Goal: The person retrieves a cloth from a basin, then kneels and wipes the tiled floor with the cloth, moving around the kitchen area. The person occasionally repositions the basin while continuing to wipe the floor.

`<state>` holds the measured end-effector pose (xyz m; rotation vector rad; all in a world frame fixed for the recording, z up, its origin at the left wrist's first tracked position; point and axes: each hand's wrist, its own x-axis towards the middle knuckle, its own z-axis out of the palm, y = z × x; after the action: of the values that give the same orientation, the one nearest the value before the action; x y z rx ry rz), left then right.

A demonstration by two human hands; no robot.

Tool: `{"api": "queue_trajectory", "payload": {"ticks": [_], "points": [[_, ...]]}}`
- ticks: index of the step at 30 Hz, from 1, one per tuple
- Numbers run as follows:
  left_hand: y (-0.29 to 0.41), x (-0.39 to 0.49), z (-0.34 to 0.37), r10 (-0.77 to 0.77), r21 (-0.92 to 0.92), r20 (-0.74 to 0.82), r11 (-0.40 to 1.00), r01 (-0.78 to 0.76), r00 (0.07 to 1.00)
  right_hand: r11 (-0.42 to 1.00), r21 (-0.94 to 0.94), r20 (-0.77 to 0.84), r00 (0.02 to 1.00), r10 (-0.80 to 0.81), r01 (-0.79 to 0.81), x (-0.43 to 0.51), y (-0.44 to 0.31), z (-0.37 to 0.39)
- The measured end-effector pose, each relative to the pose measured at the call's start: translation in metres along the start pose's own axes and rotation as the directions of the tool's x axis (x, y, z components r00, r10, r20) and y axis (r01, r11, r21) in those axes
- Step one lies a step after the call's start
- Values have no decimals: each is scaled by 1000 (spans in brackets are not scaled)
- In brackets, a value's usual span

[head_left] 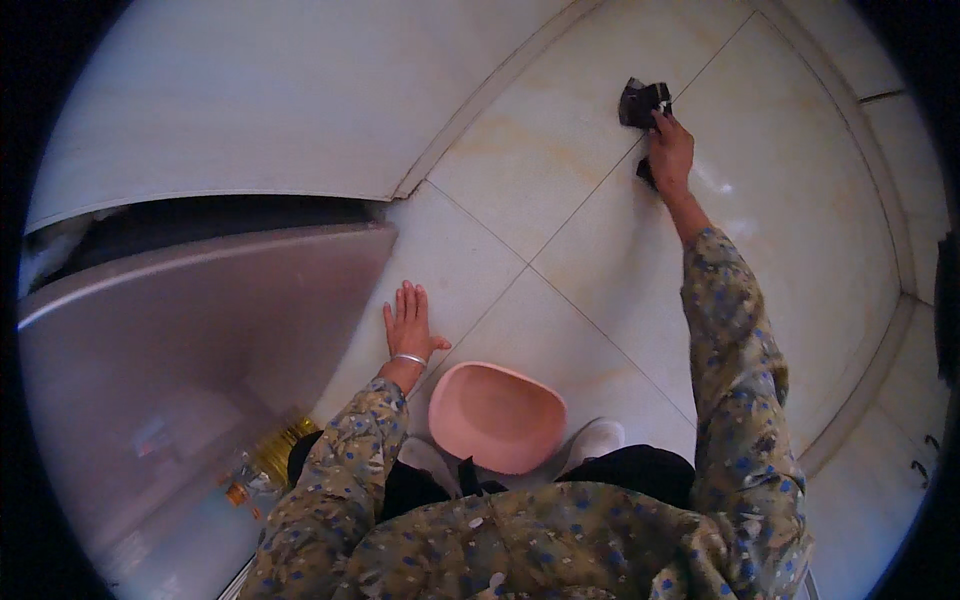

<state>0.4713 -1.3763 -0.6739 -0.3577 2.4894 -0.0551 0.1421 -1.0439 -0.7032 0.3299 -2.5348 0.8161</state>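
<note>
My right hand [671, 154] reaches far forward and grips a dark, crumpled piece [642, 103], which looks like a cloth, over the pale floor tiles [592, 247]. Part of the dark piece shows beyond the fingers and another bit below the palm. My left hand [409, 322] is spread flat, palm down, and holds nothing; whether it presses on the floor I cannot tell. A silver bangle [409, 360] circles that wrist. Just right of it, between my shoes, stands a pink plastic basin [499, 420], tilted in view, with no contents visible inside.
On the left, a glossy brownish cabinet or appliance panel [210, 330] stands beside a dark gap [225, 225]. A white wall panel [262, 97] rises at upper left. Baseboard [870, 165] runs along the right. A gold tinsel-like item [281, 454] lies near my left sleeve.
</note>
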Motion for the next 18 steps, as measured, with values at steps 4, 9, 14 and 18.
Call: {"api": "queue_trajectory", "payload": {"ticks": [4, 9, 14, 18], "points": [[-7, -7, 11, -24, -23, 2, 999, 25, 1000, 937, 310, 440, 898, 9, -162, -61, -84, 19], [-6, -8, 9, -13, -57, -7, 998, 13, 1000, 731, 668, 516, 619, -592, 141, -164, -172, -13], [-2, -4, -3, -11, -90, 40, 996, 14, 999, 843, 517, 302, 889, -345, 151, -57, -136, 25], [0, 1, -1, -1, -72, 47, 997, 4, 999, 979, 190, 225, 974, 26, -70, 51, -93, 84]]}}
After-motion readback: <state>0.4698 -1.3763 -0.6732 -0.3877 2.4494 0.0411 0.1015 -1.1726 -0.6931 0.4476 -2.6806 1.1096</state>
